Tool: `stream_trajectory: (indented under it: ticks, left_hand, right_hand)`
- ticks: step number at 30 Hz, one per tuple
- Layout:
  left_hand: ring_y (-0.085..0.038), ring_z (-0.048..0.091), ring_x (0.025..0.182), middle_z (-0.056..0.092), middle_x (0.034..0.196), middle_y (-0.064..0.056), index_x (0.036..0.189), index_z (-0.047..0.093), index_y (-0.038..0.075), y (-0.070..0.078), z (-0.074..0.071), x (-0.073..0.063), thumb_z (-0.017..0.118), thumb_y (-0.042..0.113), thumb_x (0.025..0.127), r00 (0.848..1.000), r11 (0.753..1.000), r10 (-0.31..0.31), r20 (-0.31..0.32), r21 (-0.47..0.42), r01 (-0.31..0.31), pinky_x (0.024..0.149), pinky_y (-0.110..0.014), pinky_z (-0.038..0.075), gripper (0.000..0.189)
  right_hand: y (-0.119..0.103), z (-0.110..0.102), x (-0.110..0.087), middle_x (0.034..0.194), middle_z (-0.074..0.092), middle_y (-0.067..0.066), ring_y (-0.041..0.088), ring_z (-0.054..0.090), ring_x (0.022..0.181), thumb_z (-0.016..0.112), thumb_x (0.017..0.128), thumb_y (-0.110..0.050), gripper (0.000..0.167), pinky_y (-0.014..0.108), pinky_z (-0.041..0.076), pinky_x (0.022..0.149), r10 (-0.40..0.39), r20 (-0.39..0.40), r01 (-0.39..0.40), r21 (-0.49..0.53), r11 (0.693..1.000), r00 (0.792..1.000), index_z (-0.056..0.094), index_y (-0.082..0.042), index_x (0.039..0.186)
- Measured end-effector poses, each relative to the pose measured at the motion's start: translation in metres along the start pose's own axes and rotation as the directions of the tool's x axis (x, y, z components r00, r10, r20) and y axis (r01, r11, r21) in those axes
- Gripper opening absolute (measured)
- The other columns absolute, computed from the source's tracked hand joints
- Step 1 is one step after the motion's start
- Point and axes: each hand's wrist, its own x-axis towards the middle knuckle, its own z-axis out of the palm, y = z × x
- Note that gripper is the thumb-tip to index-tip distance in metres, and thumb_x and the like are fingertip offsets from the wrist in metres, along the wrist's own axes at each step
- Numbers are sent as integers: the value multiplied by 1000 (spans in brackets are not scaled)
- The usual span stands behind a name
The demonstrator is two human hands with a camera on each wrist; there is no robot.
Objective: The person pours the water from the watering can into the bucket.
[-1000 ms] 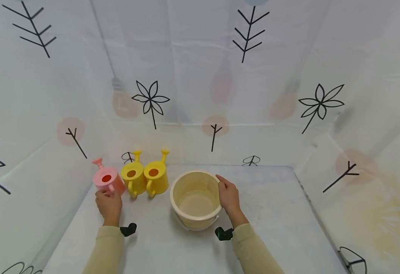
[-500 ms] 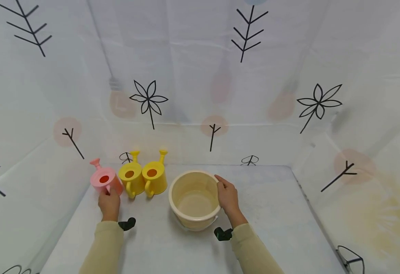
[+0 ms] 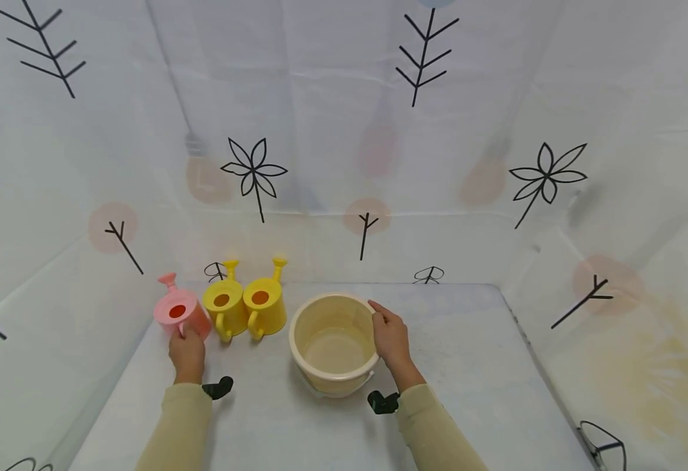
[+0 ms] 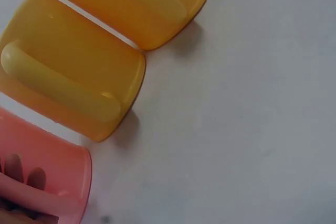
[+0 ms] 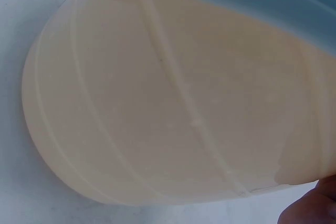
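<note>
Pink from spout to base, the watering can (image 3: 194,316) is at the back left of the white worktop (image 3: 455,373), your left hand (image 3: 187,356) gripping its handle with fingers curled through. Just to its right, two yellow watering cans (image 3: 233,313) stand upright, side by side. Your right hand (image 3: 392,340) grips the right side of the rim of the cream bucket (image 3: 332,350), which stands upright near the middle.

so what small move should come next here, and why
Probably ease the left grip off the pink watering can: it seems to stand on the table, lined up beside two yellow cans, while the right grip holds the bucket, which shows nothing inside.
</note>
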Motion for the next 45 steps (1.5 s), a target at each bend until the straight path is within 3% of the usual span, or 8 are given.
stream_trajectory:
  ticks: [3, 9, 16, 20, 24, 31, 39, 45]
  left_hand:
    - [-36, 30, 142, 27, 158, -15, 154, 17, 10, -4, -3, -3, 16, 59, 97, 1000, 1000, 23, -21, -10, -23, 115, -53, 26, 75]
    - [-40, 36, 134, 39, 147, -24, 145, 34, -2, -15, -8, -8, 16, 51, 100, 991, 995, 99, -93, -12, -100, 113, -55, 28, 71]
    - [-34, 37, 133, 42, 146, -17, 139, 42, 3, -21, -13, -21, 17, 50, 99, 988, 994, 43, -149, -89, -57, 113, -52, 30, 66]
    - [-29, 41, 117, 49, 127, -15, 120, 50, 3, -27, -17, -29, 20, 46, 100, 981, 992, 42, -188, -108, -63, 105, -47, 34, 57]
    - [-23, 39, 99, 46, 103, -11, 99, 50, 4, -35, -22, -36, 22, 40, 99, 971, 991, 60, -233, -100, -85, 93, -42, 33, 46]
    - [-19, 37, 90, 44, 93, -8, 91, 49, 6, -42, -30, -47, 23, 42, 100, 967, 990, 75, -244, -97, -101, 85, -37, 32, 45]
    - [-17, 38, 77, 43, 72, 4, 81, 47, 3, -34, -36, -60, 27, 37, 99, 952, 977, 146, -268, -112, -181, 72, -29, 33, 44]
    - [-15, 39, 68, 42, 60, 8, 64, 44, 9, -23, -39, -71, 31, 27, 97, 926, 941, 230, -299, -173, -290, 62, -22, 35, 40]
  right_hand:
    - [0, -1, 0, 133, 61, 4, 21, 61, 113, 34, 95, -30, 45, 40, 53, 87, -3, -1, 3, 1, 1000, 1000, 59, -28, 133]
    - [1, -1, 1, 135, 60, 5, 22, 60, 116, 34, 95, -31, 46, 42, 52, 90, -8, 1, 8, -3, 1000, 1000, 59, -27, 134]
    - [2, -1, 0, 135, 60, 6, 25, 59, 121, 33, 96, -30, 46, 43, 52, 92, 0, 8, 0, -2, 1000, 1000, 58, -26, 135]
    - [2, -1, 0, 136, 59, 5, 25, 59, 121, 33, 96, -30, 46, 43, 52, 91, 6, 9, -6, 1, 1000, 1000, 58, -26, 134]
    - [3, 0, 0, 136, 59, 5, 24, 60, 119, 33, 96, -30, 46, 42, 52, 90, 3, 9, -3, 3, 1000, 1000, 58, -26, 134]
    - [1, -1, -1, 133, 61, 5, 23, 62, 113, 33, 96, -31, 46, 41, 52, 87, -4, 6, 4, 7, 1000, 1000, 59, -27, 134]
    - [-1, -1, -1, 135, 60, 5, 24, 60, 117, 33, 96, -31, 46, 42, 52, 89, -5, 6, 4, 12, 1000, 1000, 59, -25, 134]
    - [-1, -1, 0, 133, 61, 6, 23, 62, 112, 33, 96, -31, 45, 40, 53, 85, -6, 10, 6, 11, 1000, 1000, 59, -26, 134]
